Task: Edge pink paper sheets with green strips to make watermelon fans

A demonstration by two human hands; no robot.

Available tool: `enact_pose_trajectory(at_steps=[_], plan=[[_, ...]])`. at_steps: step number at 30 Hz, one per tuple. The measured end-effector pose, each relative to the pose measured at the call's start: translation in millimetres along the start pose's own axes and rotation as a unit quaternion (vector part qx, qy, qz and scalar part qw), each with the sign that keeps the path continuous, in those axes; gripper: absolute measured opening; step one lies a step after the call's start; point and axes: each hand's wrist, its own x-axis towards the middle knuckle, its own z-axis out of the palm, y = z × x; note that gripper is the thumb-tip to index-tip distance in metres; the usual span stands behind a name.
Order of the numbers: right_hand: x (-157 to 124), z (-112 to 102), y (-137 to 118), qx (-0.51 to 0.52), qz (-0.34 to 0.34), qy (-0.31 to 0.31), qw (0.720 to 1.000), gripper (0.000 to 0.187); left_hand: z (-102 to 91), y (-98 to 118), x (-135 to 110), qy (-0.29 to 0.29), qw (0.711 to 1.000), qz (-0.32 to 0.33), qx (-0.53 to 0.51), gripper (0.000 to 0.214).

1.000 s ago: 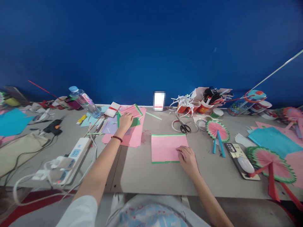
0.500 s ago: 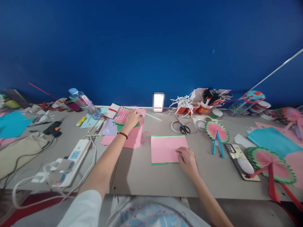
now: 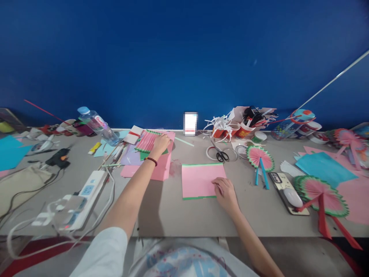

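At the back left my left hand [image 3: 161, 144] reaches over a pleated pink paper [image 3: 148, 141] with green edges. Its bent fingers are closed at the pleated paper's right end, which the hand hides. Beneath this lies pink paper [image 3: 163, 169]. In front of me a flat pink sheet [image 3: 197, 179] has green strips along its far and near edges. My right hand [image 3: 226, 192] rests on the sheet's right part with loosely curled fingers and covers some of its right edge. Nothing shows between those fingers.
Black-handled scissors [image 3: 220, 154] lie on tape rolls behind the sheet. To the right are a small paper fan [image 3: 260, 157], a larger fan [image 3: 323, 192] and a mouse [image 3: 292, 197] on a phone [image 3: 276, 184]. A bottle [image 3: 100, 125] leans at left, beyond a power strip [image 3: 89, 196].
The whole view has shifted slightly, so things on the table appear a little farther left. Both hands keep nearly the same places on the papers.
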Motion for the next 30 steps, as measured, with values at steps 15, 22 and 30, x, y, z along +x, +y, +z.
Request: enact_pose_trajectory(at_steps=[15, 22, 30], plan=[[4.3, -6.9, -8.2, -0.034, 0.0, -0.06, 0.998, 0.021, -24.1, 43.4, -21.1, 0.102, 0.978, -0.086, -0.158, 0.02], [27.9, -16.2, -16.9, -0.023, 0.005, -0.123, 0.992, 0.019, -9.1, 141.2, -100.9, -0.065, 0.869, 0.003, -0.49, 0.016], [59.5, 4.8, -37.0, 0.212, 0.134, -0.141, 0.958, 0.024, 2.2, 150.1, -119.9, -0.084, 0.725, -0.066, -0.68, 0.026]])
